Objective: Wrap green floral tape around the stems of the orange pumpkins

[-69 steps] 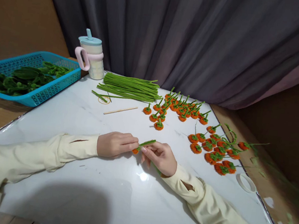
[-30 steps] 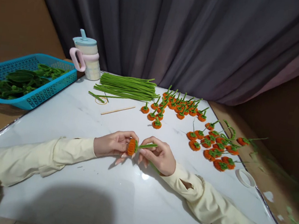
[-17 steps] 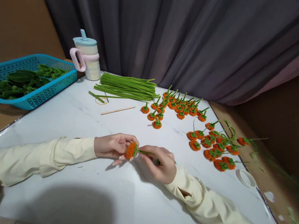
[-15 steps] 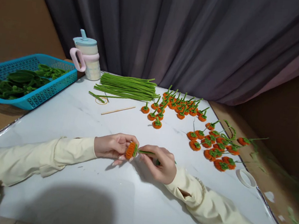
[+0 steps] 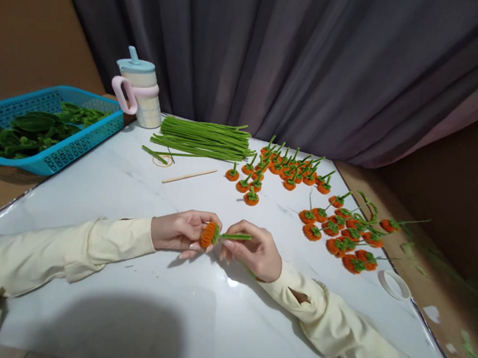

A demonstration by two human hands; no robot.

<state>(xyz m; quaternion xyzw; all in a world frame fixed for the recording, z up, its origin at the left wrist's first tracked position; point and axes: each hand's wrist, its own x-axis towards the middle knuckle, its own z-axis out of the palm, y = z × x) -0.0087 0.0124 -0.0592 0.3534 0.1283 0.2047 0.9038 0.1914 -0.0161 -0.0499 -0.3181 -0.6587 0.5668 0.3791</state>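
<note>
My left hand (image 5: 178,231) is closed around a small orange fuzzy pumpkin (image 5: 208,235), tipped on its side with its green top facing right. From that top a green pipe-cleaner stem (image 5: 237,237) sticks out to the right. My right hand (image 5: 258,252) pinches at the stem beside the pumpkin, thumb and fingers bent together; its exact contact is partly hidden. Both hands are just above the white marbled table (image 5: 127,305). A bit of green shows under the right palm.
Several finished-looking orange pumpkins (image 5: 311,232) stand at the right and back. Behind lie a bundle of green pipe cleaners (image 5: 204,139), a wooden stick (image 5: 189,176) and a rubber band (image 5: 161,161). A tape roll (image 5: 394,285), lidded cup (image 5: 147,95) and blue basket (image 5: 46,166) of green pieces sit around.
My right hand has shifted slightly up and its fingers have changed their hold, so more of the green stem shows. The left hand and pumpkin are nearly unmoved.
</note>
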